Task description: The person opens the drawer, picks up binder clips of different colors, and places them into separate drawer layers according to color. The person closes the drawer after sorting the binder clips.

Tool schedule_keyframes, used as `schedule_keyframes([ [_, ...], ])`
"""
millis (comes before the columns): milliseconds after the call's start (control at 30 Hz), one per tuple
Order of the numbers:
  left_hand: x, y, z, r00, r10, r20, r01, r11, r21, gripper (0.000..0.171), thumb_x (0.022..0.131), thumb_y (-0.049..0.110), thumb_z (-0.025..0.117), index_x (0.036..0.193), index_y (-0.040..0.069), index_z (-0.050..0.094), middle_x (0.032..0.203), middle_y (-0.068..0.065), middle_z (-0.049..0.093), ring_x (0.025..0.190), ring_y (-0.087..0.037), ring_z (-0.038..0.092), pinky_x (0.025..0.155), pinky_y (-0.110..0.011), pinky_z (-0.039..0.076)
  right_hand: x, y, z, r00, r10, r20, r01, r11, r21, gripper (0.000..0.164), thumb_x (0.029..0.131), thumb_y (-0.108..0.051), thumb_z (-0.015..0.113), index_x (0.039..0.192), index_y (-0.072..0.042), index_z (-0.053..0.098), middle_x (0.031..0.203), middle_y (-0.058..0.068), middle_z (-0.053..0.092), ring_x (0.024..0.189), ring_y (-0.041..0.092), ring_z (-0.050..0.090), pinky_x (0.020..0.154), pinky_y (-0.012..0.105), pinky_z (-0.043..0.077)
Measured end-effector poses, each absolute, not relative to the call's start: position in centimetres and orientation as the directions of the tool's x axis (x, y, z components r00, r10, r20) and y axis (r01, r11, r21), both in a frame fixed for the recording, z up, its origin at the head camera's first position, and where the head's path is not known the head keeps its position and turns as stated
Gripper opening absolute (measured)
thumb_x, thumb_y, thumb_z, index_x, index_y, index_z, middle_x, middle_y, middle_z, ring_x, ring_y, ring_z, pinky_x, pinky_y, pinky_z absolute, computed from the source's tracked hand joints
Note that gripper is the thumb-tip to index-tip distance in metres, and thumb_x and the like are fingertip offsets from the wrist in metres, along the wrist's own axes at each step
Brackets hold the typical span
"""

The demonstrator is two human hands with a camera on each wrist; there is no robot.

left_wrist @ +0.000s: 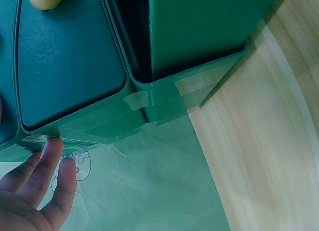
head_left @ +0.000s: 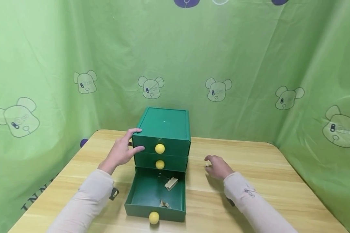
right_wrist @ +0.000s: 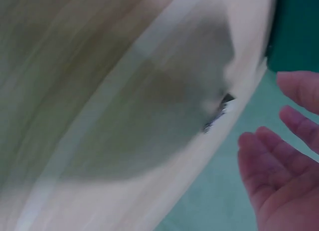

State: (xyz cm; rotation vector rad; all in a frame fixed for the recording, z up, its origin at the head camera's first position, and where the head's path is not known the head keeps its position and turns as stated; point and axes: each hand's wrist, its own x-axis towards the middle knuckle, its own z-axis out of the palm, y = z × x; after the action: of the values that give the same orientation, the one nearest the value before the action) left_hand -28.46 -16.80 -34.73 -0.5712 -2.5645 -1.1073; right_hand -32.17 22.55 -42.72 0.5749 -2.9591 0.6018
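A green cabinet [head_left: 164, 121] with yellow round knobs stands on the table, its bottom drawer [head_left: 145, 186] pulled out. My left hand [head_left: 121, 150] rests at its upper left front corner, the thumb over the front face. In the left wrist view, the fingers [left_wrist: 52, 161] touch the side wall, fairly straight. Right of the cabinet, my right hand [head_left: 218, 167] hovers low over the table with fingers apart. Close to its fingertips lies a small dark and silvery piece [right_wrist: 218, 114], blurred in the right wrist view. Nothing shows between the right fingers [right_wrist: 271, 163].
Inside the drawer lie a small beige block-like piece [head_left: 171, 183] and a crumpled brownish bit [head_left: 164, 204]. The upper drawers, with yellow knobs [head_left: 159, 149], are closed. Green curtains [head_left: 178, 64] with bear prints hang behind and beside the wooden table [head_left: 236, 149].
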Motion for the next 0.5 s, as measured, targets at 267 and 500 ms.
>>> schedule_keyframes([
  [267,-28.36,-16.83,-34.77,-0.886,0.238,0.399,0.454,0.626,0.634,0.062,0.090,0.025,0.071,0.141,0.022,0.037,0.123,-0.025,0.057,0.101,-0.041,0.064,0.076,-0.048,0.057,-31.64,23.34,-43.71,-0.938,-0.343,-0.054,-0.308,0.893,-0.328,0.050,0.085,-0.007,0.071,0.128,0.011,0.052,0.130,0.030,0.052,0.122,0.048,0.047,0.103,0.058,0.036],
  [500,-28.41,-16.86,-34.72,-0.881,0.236,0.410,0.460,0.631,0.624,0.062,0.090,0.024,0.071,0.141,0.021,0.036,0.123,-0.025,0.057,0.101,-0.042,0.063,0.077,-0.049,0.056,-31.67,23.69,-43.79,-0.939,-0.344,-0.016,-0.322,0.895,-0.309,0.033,0.081,-0.006,0.074,0.111,0.004,0.064,0.098,0.017,0.067,0.093,0.033,0.064,0.086,0.048,0.053],
])
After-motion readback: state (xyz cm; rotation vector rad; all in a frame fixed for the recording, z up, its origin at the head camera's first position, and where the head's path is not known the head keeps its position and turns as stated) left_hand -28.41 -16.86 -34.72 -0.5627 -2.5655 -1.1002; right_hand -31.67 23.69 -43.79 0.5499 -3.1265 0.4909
